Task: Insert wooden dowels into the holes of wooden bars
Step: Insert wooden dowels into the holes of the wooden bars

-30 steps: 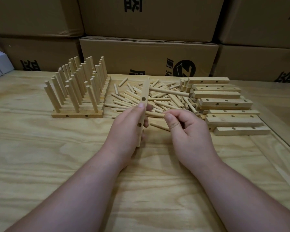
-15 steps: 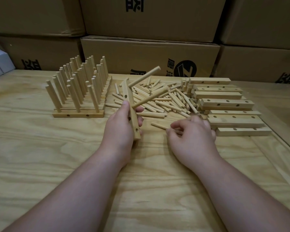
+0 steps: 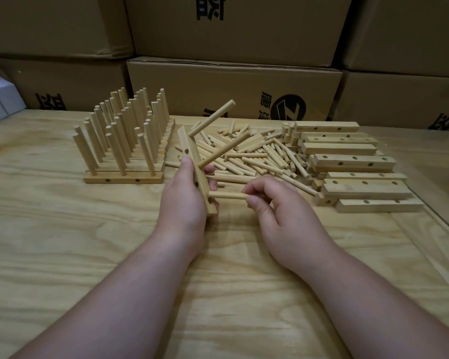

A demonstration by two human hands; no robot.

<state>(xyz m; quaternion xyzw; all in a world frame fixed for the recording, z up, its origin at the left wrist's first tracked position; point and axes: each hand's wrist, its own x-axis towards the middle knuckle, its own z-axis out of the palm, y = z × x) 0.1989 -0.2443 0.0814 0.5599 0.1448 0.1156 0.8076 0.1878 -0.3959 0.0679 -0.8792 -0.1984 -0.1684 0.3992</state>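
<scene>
Our left hand (image 3: 184, 203) grips a wooden bar (image 3: 196, 172) already carrying 2 dowels; our right hand (image 3: 278, 211) pinches a 3rd dowel (image 3: 227, 195) at its lowest hole.

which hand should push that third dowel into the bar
Right. The right hand already pinches the dowel, whose tip meets the bar; the left hand is gripping the bar.

The left hand (image 3: 184, 200) grips a bar (image 3: 196, 169) bearing two dowels; beside it, the right hand (image 3: 278, 211) pinches a third dowel (image 3: 227, 195) against it.
</scene>
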